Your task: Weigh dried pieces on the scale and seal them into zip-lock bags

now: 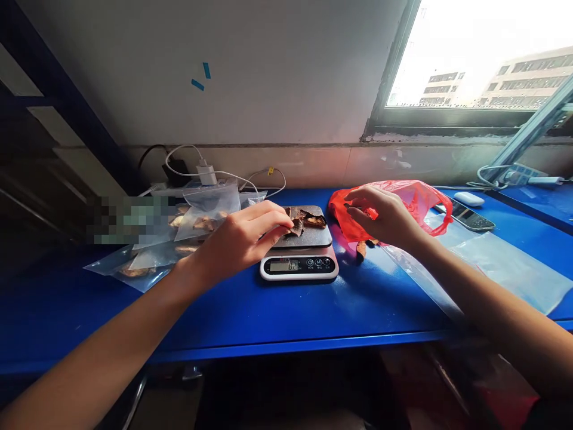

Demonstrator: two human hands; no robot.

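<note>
A white digital kitchen scale (299, 269) stands on the blue table, its small display lit with blurry digits. On its metal plate lie brown, curled dried pieces (315, 221) with rough dark skin. My left hand (244, 233) comes in from the left and pinches one dried piece (294, 226) over the plate. My right hand (380, 212) is at the red plastic bag (340, 221), fingers curled, a small dark bit showing between thumb and forefinger that I cannot make out. Below that hand, another brown piece (360, 251) lies on the table beside the scale.
Clear zip bags with dried slices (203, 222) pile up at the left. Flat clear bags (505, 263) lie at the right, near a phone (470, 216) and a white earphone case (468, 199). A white charger (206, 175) with cables sits by the wall.
</note>
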